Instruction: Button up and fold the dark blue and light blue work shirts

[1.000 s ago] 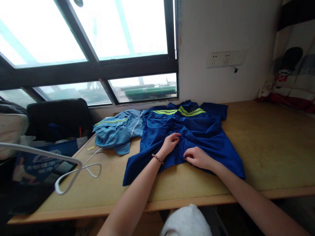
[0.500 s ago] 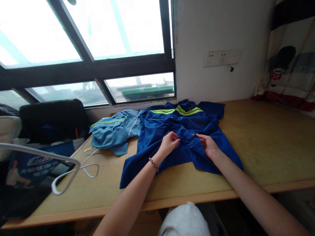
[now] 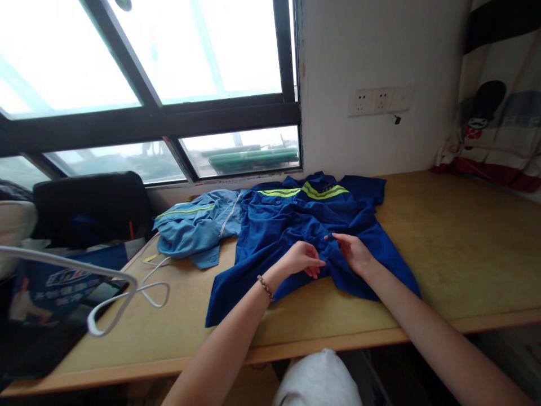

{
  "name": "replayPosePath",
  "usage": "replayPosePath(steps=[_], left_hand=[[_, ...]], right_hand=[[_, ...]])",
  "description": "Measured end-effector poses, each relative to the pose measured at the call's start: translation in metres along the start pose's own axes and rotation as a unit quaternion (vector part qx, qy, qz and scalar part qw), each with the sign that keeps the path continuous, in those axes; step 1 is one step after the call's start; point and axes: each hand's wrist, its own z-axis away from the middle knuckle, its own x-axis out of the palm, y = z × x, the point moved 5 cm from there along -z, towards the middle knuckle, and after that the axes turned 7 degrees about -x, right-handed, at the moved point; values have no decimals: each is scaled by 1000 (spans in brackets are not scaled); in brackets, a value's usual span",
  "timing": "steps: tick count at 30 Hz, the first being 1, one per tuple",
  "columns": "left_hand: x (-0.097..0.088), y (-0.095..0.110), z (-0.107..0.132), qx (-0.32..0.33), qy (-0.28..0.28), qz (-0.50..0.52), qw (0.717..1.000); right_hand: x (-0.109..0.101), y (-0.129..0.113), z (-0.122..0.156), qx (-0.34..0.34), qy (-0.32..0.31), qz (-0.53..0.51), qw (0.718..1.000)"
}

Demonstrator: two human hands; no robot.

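Observation:
A dark blue short-sleeved work shirt (image 3: 274,225) with yellow-green and grey reflective bands lies spread, front up, with its collar toward the window. My right hand (image 3: 355,254) pinches the shirt's front edge between thumb and fingertips, near the middle of the front. Just left of it, my left hand (image 3: 301,259) hovers over the lower front, fingers apart and pointing right, with no cloth visibly gripped. Its fingertips are close to the front edge; whether they touch it I cannot tell. A beaded bracelet (image 3: 265,286) circles my left wrist.
Left of the shirt lies a crumpled light blue garment (image 3: 190,225). A white cable (image 3: 164,285) loops over the table (image 3: 465,254). A black chair back (image 3: 93,206) and printed bag (image 3: 67,287) stand left. Behind are a window, wall sockets (image 3: 380,100) and a curtain (image 3: 502,107).
My left hand has moved down and right along the shirt front, its fingers loosening from a pinch. My right hand has shifted slightly down and left, still pinching the cloth.

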Motion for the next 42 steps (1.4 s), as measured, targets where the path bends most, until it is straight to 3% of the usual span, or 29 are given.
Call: replayPosePath(steps=[4,9,18,23,26,32,39,42], left_hand=[[-9,7,3,9,22,190,981],[-12,5,3,-1,16,281,960],[-10,2,2,-8,50,304,951],[-10,4,4,-7,71,286,956],[-9,4,4,3,90,274,957],[-11,1,3,-2,137,258,956],[-7,-7,-2,-21,127,264,956],[-6,-10,-3,-6,155,263,952]], right_hand=[[10,1,5,-2,-39,21,999],[11,0,7,-10,-53,75,996],[12,1,7,-25,-69,81,994],[4,7,4,-17,-48,146,988],[1,4,3,-51,-27,207,977],[9,-7,4,-155,-26,352,923],[28,-14,18,-327,-24,535,779],[31,-12,21,-339,-24,537,772]])
